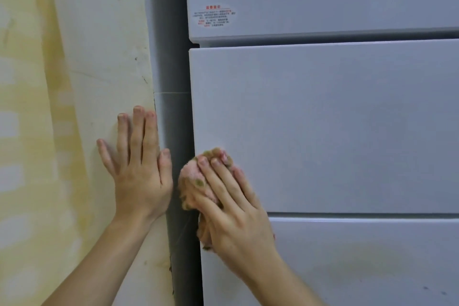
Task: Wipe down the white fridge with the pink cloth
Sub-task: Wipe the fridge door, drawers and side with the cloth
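Observation:
The white fridge (323, 119) fills the right of the head view, with a middle door panel between an upper and a lower one. My right hand (231, 206) presses the bunched pink cloth (192, 176) against the lower left corner of the middle panel, fingers spread over it. The cloth shows brownish dirty patches and is mostly hidden under the hand. My left hand (139, 166) rests flat on the wall beside the fridge, fingers straight and pointing up.
A stained yellowish wall (74, 107) runs down the left. The fridge's grey side (171, 69) lies in a narrow dark gap between wall and doors. A red-printed sticker (214, 16) sits on the upper door. The lower panel (360, 263) carries faint yellowish smears.

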Demonstrator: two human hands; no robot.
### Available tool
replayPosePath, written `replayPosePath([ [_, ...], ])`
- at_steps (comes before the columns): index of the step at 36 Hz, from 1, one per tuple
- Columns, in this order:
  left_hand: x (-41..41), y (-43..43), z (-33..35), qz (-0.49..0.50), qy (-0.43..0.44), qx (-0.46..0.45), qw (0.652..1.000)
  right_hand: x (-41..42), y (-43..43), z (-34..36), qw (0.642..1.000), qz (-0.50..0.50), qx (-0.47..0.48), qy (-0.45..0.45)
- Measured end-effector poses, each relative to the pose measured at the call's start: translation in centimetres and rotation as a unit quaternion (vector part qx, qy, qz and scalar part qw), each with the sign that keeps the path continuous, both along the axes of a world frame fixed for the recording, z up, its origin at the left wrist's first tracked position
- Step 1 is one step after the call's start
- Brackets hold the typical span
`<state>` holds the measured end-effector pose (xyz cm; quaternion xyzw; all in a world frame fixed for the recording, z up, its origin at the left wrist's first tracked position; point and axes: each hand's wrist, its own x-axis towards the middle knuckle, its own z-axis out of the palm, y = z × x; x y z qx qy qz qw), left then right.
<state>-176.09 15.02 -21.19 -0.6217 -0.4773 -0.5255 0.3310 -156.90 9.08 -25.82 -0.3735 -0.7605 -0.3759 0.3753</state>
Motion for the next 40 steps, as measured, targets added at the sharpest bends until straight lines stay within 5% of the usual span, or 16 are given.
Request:
replayPosePath([
  [5, 1.2, -2.1, 0.5, -0.046, -0.06, -0.059, 0.995, 0.7, -3.6, 0.1, 0.987, 0.09, -0.081, 0.107],
  [11, 6.8, -9.0, -0.5, -0.222, -0.124, -0.053, 0.966, 3.4, -7.2, -1.0, 0.951, 0.103, -0.078, 0.281],
  [13, 9.1, -11.9, -0.7, -0.379, -0.188, -0.158, 0.892, 4.0, -7.8, -1.9, 0.945, 0.091, -0.081, 0.305],
  [15, 11.1, -14.2, -0.9, -0.529, -0.247, -0.289, 0.758, 4.4, -8.4, -2.9, 0.939, 0.077, -0.098, 0.319],
  [17, 12.3, -15.1, -1.3, -0.57, -0.252, -0.351, 0.699, 4.6, -8.7, -3.5, 0.937, 0.08, -0.12, 0.317],
  [21, 13.3, -14.8, -2.3, -0.551, -0.321, -0.377, 0.672, 5.6, -9.2, -3.9, 0.938, 0.097, -0.184, 0.276],
  [26, 13.6, -15.0, -3.0, -0.537, -0.378, -0.355, 0.665, 7.2, -10.1, -3.5, 0.897, 0.198, -0.267, 0.291],
  [31, 13.5, -15.6, -3.8, -0.533, -0.429, -0.341, 0.644, 8.1, -10.7, -3.3, 0.805, 0.275, -0.303, 0.43],
  [34, 13.1, -15.5, -4.8, -0.55, -0.445, -0.337, 0.622, 8.5, -10.4, -3.5, 0.785, 0.239, -0.3, 0.487],
  [40, 12.1, -15.0, -5.9, -0.571, -0.429, -0.34, 0.612, 9.5, -10.6, -3.0, 0.662, 0.235, -0.481, 0.525],
])
